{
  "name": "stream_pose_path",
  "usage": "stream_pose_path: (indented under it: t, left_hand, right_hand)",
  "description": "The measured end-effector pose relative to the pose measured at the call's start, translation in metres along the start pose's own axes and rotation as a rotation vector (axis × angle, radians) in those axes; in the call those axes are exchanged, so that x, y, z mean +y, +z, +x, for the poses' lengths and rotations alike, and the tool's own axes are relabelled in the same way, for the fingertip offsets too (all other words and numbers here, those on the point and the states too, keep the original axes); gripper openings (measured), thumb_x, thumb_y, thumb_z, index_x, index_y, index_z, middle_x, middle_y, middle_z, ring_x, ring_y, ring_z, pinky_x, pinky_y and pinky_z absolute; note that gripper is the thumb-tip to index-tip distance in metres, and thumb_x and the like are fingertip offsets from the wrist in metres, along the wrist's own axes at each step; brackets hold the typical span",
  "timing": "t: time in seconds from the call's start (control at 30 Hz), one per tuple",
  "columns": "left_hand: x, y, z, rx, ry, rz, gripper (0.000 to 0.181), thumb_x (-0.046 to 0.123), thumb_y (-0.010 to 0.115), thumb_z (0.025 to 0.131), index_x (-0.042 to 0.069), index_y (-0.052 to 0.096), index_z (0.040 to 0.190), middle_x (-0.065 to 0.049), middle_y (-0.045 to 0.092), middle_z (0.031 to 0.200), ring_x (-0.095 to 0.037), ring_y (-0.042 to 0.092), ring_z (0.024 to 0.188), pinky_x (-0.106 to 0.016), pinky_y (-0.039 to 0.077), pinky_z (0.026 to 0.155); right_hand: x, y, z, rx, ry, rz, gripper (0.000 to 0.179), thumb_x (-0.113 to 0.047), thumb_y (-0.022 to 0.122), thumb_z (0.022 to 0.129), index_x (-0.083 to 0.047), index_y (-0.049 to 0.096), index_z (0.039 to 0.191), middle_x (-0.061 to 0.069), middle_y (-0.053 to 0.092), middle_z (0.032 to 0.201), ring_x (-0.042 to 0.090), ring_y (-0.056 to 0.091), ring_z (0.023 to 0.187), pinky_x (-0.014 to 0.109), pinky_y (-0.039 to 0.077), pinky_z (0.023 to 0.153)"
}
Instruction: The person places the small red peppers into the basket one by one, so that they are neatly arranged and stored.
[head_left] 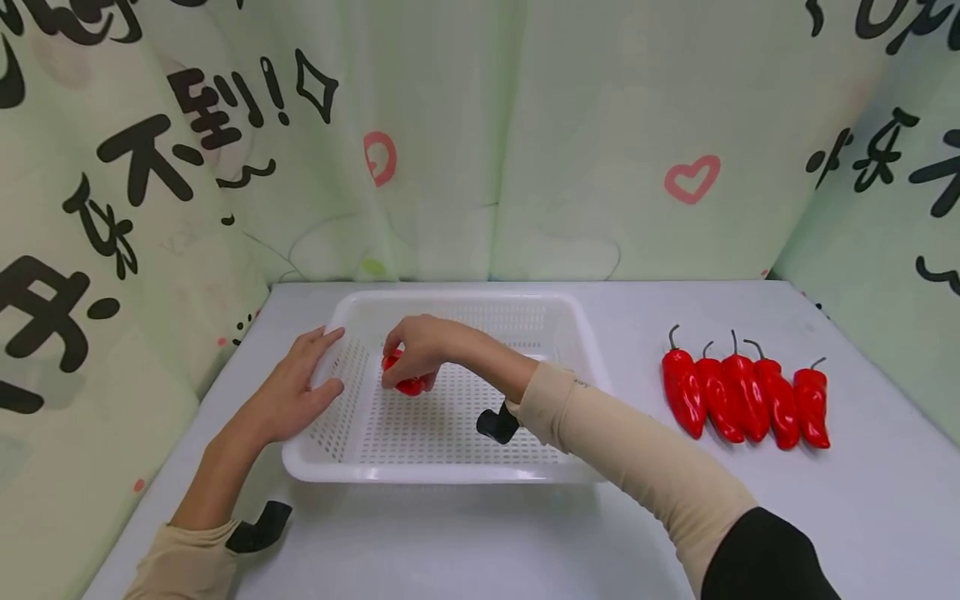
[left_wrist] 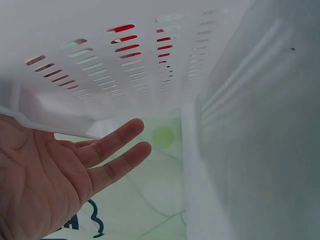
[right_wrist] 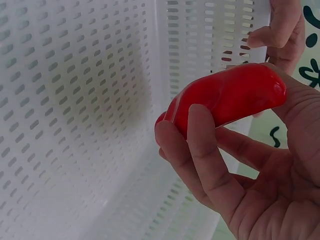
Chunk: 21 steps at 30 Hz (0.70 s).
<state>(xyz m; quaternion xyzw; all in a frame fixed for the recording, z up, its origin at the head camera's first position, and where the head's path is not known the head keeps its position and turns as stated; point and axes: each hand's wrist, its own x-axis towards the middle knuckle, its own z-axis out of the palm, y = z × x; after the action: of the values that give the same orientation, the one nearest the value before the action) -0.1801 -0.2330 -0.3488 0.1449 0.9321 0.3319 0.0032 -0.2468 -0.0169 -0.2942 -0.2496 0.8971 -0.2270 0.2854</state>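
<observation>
My right hand (head_left: 424, 350) reaches into the white perforated basket (head_left: 480, 473) and grips a red pepper (head_left: 409, 387) near the left end. In the right wrist view the glossy red pepper (right_wrist: 230, 95) lies between curled fingers and thumb, its stem out of sight. At the basket's left rim rests my left hand (head_left: 296, 392), fingers stretched out and holding nothing. The left wrist view shows that hand (left_wrist: 75, 165) beside the basket's outer wall (left_wrist: 150, 100), with red showing through the slots.
Several red peppers (head_left: 742, 396) with dark stems lie in a row on the white table (head_left: 637, 517), right of the basket. A pale green curtain (head_left: 600, 150) with black writing and hearts hangs behind and along both sides.
</observation>
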Motion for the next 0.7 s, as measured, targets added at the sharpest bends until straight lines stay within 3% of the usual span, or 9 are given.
stream_pose_path:
  t: [0.27,0.7]
  left_hand:
    - [0.001,0.0,0.0,0.0,-0.007,0.003,0.067,0.011,0.057,0.097,0.0,0.031,0.157,-0.031,0.022,0.161,-0.056,0.039,0.138,-0.073,0.039,0.104]
    - [-0.001,0.0,0.0,-0.003,0.0,0.016,0.067,0.013,0.056,0.097,0.002,0.031,0.158,-0.03,0.022,0.161,-0.055,0.037,0.138,-0.075,0.038,0.105]
  right_hand:
    - [-0.003,0.008,0.008,-0.015,0.045,-0.035,0.033,-0.027,0.073,0.094,-0.007,0.066,0.119,0.005,0.065,0.091,0.016,0.068,0.065,0.024,0.061,0.064]
    - [-0.006,0.018,0.014,-0.016,0.047,-0.087,0.027,-0.03,0.071,0.094,-0.008,0.067,0.11,0.002,0.066,0.083,0.013,0.069,0.063,0.023,0.061,0.067]
